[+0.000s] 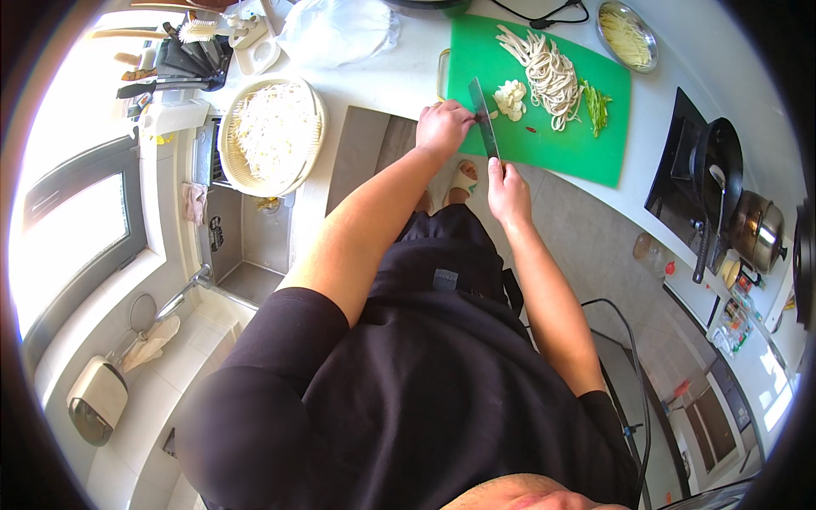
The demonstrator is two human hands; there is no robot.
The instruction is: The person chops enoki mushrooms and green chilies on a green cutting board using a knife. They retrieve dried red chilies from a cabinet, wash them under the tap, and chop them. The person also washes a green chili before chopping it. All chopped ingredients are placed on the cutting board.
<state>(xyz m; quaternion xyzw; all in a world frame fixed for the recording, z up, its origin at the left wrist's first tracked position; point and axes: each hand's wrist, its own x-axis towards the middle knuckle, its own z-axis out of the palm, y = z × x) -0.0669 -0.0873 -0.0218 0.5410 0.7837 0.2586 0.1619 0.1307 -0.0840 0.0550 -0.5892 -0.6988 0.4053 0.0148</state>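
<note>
My right hand [511, 196] grips the handle of a kitchen knife [483, 121], its broad blade pointing away from me over the left part of a green cutting board [561, 158]. The curled fingers of my left hand [444, 127] rest at the board's near left edge, against the blade. A small dark piece of food [477, 118] shows at those fingertips, mostly hidden. Right of the blade lie sliced garlic [510, 99] and a small red chilli piece [531, 129]. Farther right are a heap of pale strips like noodles [551, 76] and cut green stems [595, 108].
A basket of bean sprouts [274, 131] stands left beside the sink [248, 239]. Behind it is a knife block [197, 60]. A metal dish of pale shreds [627, 36] sits beyond the board. At right are a wok [727, 153] and a metal pot [758, 231].
</note>
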